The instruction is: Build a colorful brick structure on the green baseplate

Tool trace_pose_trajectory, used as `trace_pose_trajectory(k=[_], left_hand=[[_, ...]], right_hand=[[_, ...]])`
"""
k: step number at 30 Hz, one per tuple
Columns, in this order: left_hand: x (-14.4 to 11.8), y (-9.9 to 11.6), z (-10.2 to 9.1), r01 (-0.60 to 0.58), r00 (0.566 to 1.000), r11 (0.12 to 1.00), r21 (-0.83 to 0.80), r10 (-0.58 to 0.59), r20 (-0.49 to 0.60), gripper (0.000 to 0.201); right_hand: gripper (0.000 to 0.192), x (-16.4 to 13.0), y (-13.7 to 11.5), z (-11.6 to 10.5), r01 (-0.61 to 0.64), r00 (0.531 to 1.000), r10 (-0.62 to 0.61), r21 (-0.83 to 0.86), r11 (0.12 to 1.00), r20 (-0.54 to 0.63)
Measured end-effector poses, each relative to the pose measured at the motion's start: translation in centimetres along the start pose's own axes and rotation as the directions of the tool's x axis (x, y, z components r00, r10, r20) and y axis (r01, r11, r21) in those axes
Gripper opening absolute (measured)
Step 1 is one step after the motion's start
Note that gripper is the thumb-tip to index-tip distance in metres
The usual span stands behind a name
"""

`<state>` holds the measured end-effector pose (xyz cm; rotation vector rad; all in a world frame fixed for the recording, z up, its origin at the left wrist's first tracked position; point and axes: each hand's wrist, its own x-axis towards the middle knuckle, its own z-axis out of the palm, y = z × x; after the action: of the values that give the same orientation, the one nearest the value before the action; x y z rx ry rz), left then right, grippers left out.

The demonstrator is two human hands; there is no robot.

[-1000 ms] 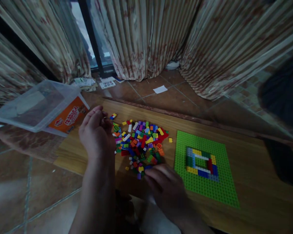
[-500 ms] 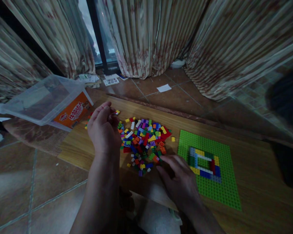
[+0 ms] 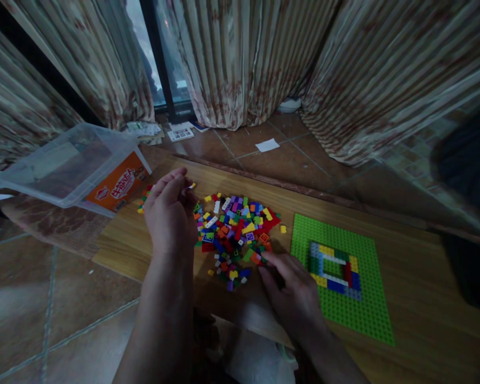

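Left hand at 9 o'clock edge of brick pile, back to camera, fingers curled, tips pinched near a small brick at pile's 11 o'clock. Cannot tell whether anything is gripped; palm side hidden.

Right hand at pile's 5 o'clock, palm down, fingers spread and reaching into the near edge, fingertips touching loose bricks there. No clear grasp visible; reads as released, resting on the bricks.

Pile: mixed red, yellow, blue, green, purple, orange and white bricks, loose on wooden board, roughly mid-frame. A few strays at 9 o'clock beyond left hand, near the board's edge.

Green baseplate at 3 o'clock of pile, flat on board, just beside right hand. Carries a rectangular brick frame, one layer, mixed colours, open centre showing green.

Clear plastic tub at 10 o'clock, tilted, orange label on its side, off the board on a patterned mat.

Tiled floor under it all; curtains at 12 o'clock, papers at their foot, white slip on tile.
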<state>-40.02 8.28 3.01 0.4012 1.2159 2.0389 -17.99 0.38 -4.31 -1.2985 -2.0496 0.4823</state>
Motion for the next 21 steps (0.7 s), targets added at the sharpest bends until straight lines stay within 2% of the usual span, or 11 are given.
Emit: trace_pose_trajectory(k=[2, 4, 6, 9, 11, 14, 17, 18, 21], left_hand=[[-0.3, -0.1, 0.2, 0.03, 0.991, 0.997, 0.071, -0.039, 0.127, 0.005], [-1.1, -0.2, 0.4, 0.053, 0.941, 0.98, 0.189, -0.112, 0.319, 0.012], [-2.0, -0.2, 0.7, 0.051, 0.826, 0.945, 0.323, -0.221, 0.518, 0.017], [-3.6, -0.4, 1.1, -0.022, 0.588, 0.88, 0.475, -0.373, 0.717, 0.023], [-4.4, -0.5, 1.3, -0.088, 0.452, 0.836, 0.541, -0.451, 0.77, 0.031], [-5.3, -1.0, 1.6, -0.137, 0.316, 0.791, 0.596, -0.535, 0.784, 0.041], [-6.0, -1.9, 1.9, -0.146, 0.234, 0.788, 0.598, -0.56, 0.795, 0.027], [-6.2, -2.3, 2.0, -0.157, 0.229, 0.792, 0.59, -0.552, 0.802, 0.021], [-6.5, -3.0, 2.4, -0.214, 0.261, 0.798, 0.564, -0.51, 0.82, 0.015]], right_hand=[[0.024, 0.0, -0.1, -0.2, -0.043, 0.999, 0.045, 0.1, 0.994, -0.012], [0.025, 0.1, -0.2, -0.4, -0.106, 0.993, 0.113, 0.196, 0.975, -0.024], [0.025, 0.3, -0.3, -0.6, -0.161, 0.982, 0.181, 0.279, 0.947, -0.047], [0.023, 0.7, -0.4, -1.2, -0.221, 0.954, 0.283, 0.405, 0.887, -0.098], [0.022, 1.0, -0.5, -1.8, -0.239, 0.932, 0.338, 0.479, 0.845, -0.13], [0.02, 1.2, -0.6, -2.8, -0.208, 0.913, 0.36, 0.538, 0.817, -0.194], [0.019, 1.3, -0.4, -3.5, -0.159, 0.899, 0.357, 0.567, 0.808, -0.255], [0.019, 1.3, -0.4, -3.6, -0.152, 0.894, 0.36, 0.577, 0.802, -0.265], [0.021, 1.4, -0.4, -3.8, -0.165, 0.889, 0.384, 0.606, 0.778, -0.25]])
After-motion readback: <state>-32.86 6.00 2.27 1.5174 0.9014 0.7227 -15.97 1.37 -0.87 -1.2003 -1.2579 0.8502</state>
